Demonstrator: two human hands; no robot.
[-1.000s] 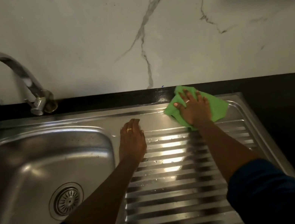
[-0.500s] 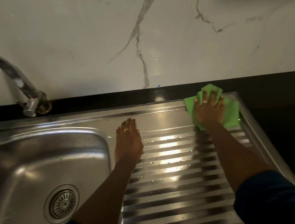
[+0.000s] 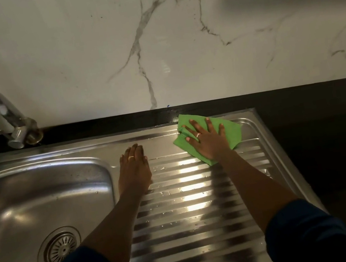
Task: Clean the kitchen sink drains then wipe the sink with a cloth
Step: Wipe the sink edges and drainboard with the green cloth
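A steel sink point(image 3: 36, 175) with a round slotted drain point(image 3: 60, 249) fills the left. Its ribbed drainboard point(image 3: 194, 219) lies to the right. A green cloth point(image 3: 230, 130) is spread on the drainboard's far flat strip. My right hand point(image 3: 207, 141) presses flat on the cloth, fingers spread, covering its middle. My left hand point(image 3: 135, 170) rests palm down on the steel between basin and ribs, fingers together, holding nothing.
A curved metal tap point(image 3: 2, 114) stands at the back left on a black counter strip point(image 3: 97, 126). White marbled wall point(image 3: 151, 42) rises behind. Dark countertop point(image 3: 330, 137) extends to the right of the drainboard. Water droplets dot the ribs.
My right hand slid the green cloth right to the drainboard's far corner, then back left along the rear strip. My left hand stayed planted.
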